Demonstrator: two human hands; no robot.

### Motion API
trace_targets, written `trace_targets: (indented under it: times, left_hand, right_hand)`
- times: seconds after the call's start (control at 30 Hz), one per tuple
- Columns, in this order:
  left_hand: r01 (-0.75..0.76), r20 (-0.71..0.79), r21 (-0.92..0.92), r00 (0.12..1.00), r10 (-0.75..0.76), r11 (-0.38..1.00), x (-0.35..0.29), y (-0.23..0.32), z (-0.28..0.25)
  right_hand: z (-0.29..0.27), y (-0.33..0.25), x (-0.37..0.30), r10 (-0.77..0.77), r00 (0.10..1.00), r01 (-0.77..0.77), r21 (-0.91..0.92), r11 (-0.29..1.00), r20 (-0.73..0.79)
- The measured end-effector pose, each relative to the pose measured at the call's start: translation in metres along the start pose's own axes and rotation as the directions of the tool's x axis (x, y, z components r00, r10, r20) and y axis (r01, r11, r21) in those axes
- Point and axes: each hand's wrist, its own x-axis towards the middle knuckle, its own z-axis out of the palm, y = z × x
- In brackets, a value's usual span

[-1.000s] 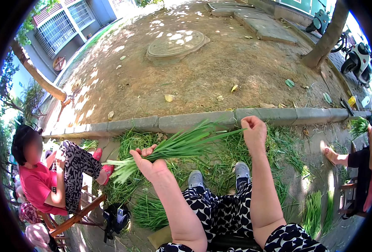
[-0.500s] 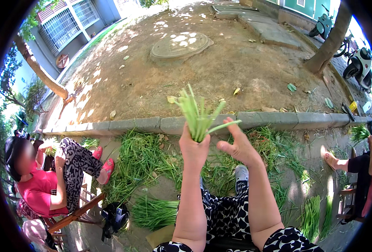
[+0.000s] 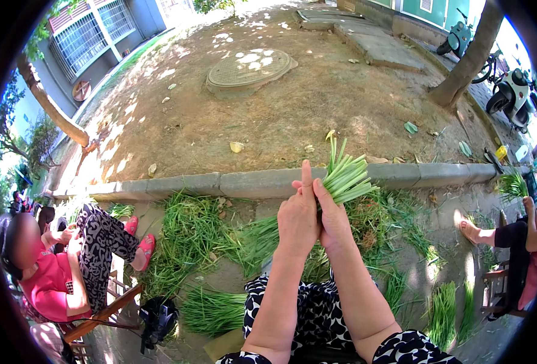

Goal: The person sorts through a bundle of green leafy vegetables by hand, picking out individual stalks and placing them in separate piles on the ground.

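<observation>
Over lap [image 3: 320,306], L hand [image 3: 297,223], R hand [image 3: 334,223] together, prob. both gripping green stalks [image 3: 350,180], one finger [image 3: 306,177] up

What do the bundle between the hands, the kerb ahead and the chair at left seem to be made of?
Bundle: fresh plant matter, slightly glossy; slim, flexible-looking green stalks, paler toward the right-hand ends.
Kerb: probably concrete, possibly stone, with a matt finish; grey blocks with visible joints.
Chair: seemingly wood, perhaps varnished; its slanting rail is orange-brown and looks smooth.

Grey pavement [image 3: 223,271], loose green stalks [image 3: 186,224], stalk bundles [image 3: 214,310]
</observation>
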Motion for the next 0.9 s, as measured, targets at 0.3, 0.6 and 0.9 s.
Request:
trace_targets:
  times: [0.3,0.6,0.9]
  left_hand:
    - [-0.104,0.013,0.046,0.995,0.104,0.993,-0.012,0.001,-0.013]
    - [0.13,-0.184,0.144,0.977,-0.103,0.981,-0.025,-0.061,-0.027]
    - [0.185,-0.465,-0.364,0.813,-0.35,0.913,-0.028,-0.072,-0.044]
  right_hand:
    - [-0.038,-0.043,0.01,-0.225,0.972,0.228,0.547,0.805,-0.074]
    - [-0.107,-0.08,0.011,-0.409,0.913,0.183,0.878,0.442,0.015]
    - [-0.121,-0.088,0.007,-0.44,0.895,0.284,0.846,0.45,-0.066]
